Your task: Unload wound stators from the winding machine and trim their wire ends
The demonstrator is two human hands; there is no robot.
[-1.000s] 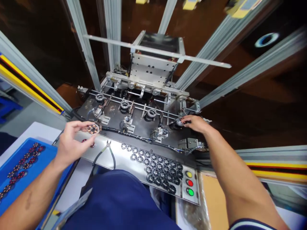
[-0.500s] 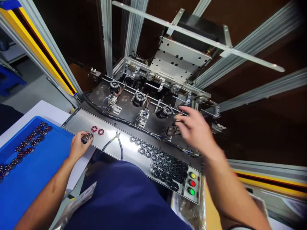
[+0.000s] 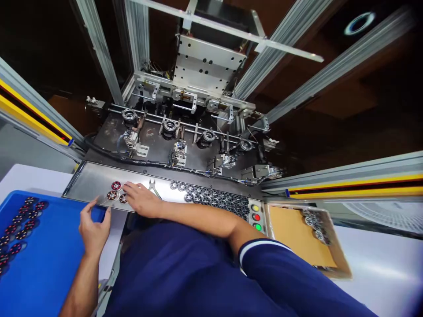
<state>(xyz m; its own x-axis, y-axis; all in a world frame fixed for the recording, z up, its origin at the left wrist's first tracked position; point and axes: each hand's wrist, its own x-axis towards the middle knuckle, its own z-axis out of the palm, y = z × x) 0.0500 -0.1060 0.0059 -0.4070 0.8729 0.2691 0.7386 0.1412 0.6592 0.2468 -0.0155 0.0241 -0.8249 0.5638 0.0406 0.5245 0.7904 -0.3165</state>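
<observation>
Two hands meet over a cluster of round parts on a metal worktop

In the head view, the left hand is at the right edge of a blue tray, thumb and fingers spread apart; its grip is open, with nothing held in it. Just beyond its fingertips, a copper-toned round part lies on the metal worktop, and a red-faced round part lies right behind it.

The right hand reaches across the body, palm down, with its fingertips at a third round part beside the other two. The fingers partly cover that piece, so I cannot tell whether this grip is closed on it or only rests against it.

Just right of the right hand lie pliers, jaws pointing away from the person, their handles partly hidden by the forearm. Further right, many black-and-silver parts crowd the metal worktop, close to a yellow button, a red button and a green button.

Inside the blue tray, dark round pieces with red and copper marks gather along the left side. Behind the metal worktop, four ring-shaped fixtures stand in a row on a dark plate. At far right, an open cardboard box holds more silver parts.
</observation>
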